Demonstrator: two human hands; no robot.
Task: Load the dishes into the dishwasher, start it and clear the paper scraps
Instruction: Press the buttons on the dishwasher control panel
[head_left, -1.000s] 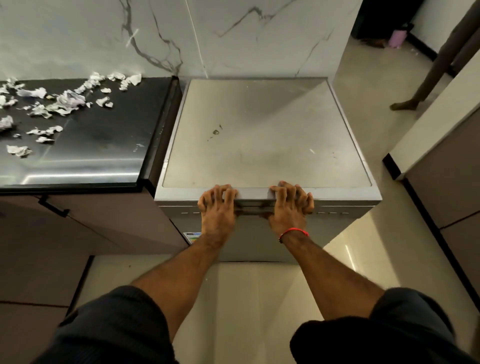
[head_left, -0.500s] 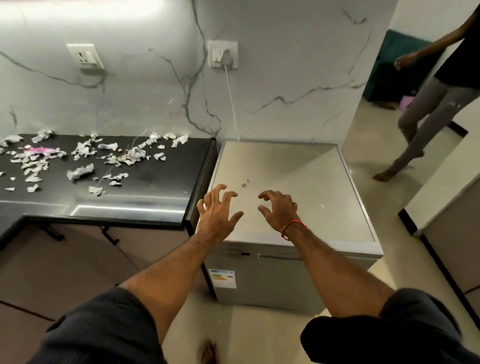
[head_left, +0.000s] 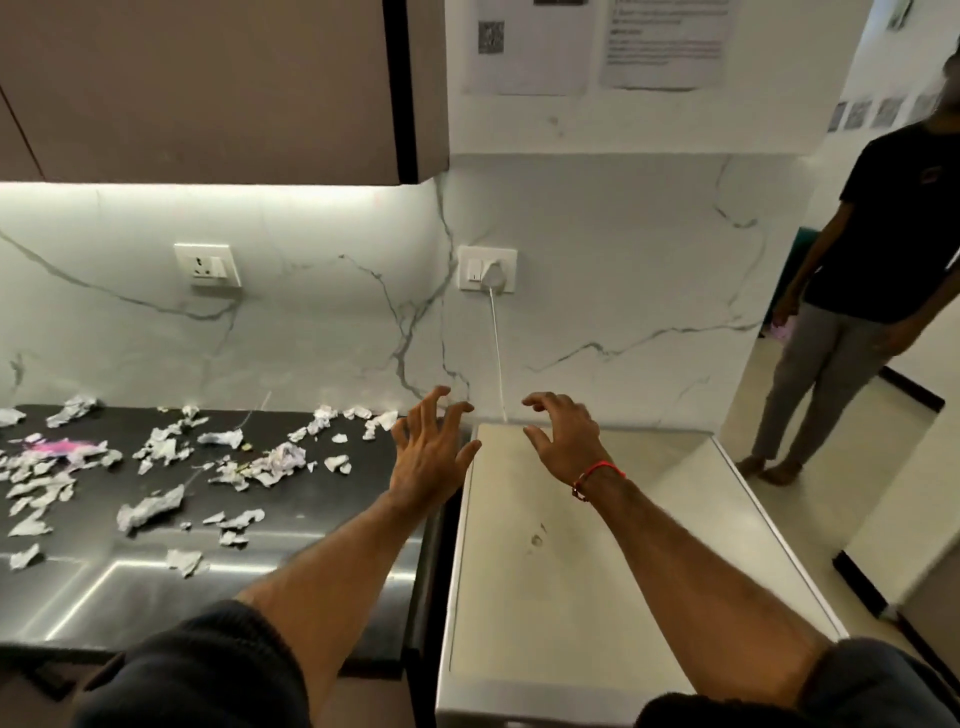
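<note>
- Left hand (head_left: 428, 457) and right hand (head_left: 563, 441): both raised, fingers spread, holding nothing.
- Dishwasher (head_left: 597, 545) below the hands; its top shows, the door is out of view.
- Paper scraps (head_left: 156, 467) litter the black counter (head_left: 311, 499), left; clearing them looks not yet begun.

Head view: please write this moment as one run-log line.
left hand: open, empty | right hand: open, empty | paper scraps: on counter

I'm standing in a kitchen: a black desk (head_left: 311, 519) runs along a marble-veined backsplash (head_left: 311, 322) with wall sockets (head_left: 208, 265), a brown cabinet (head_left: 208, 88) hangs overhead, and a dishwasher (head_left: 597, 571) sits beside the desk, plugged in.
</note>
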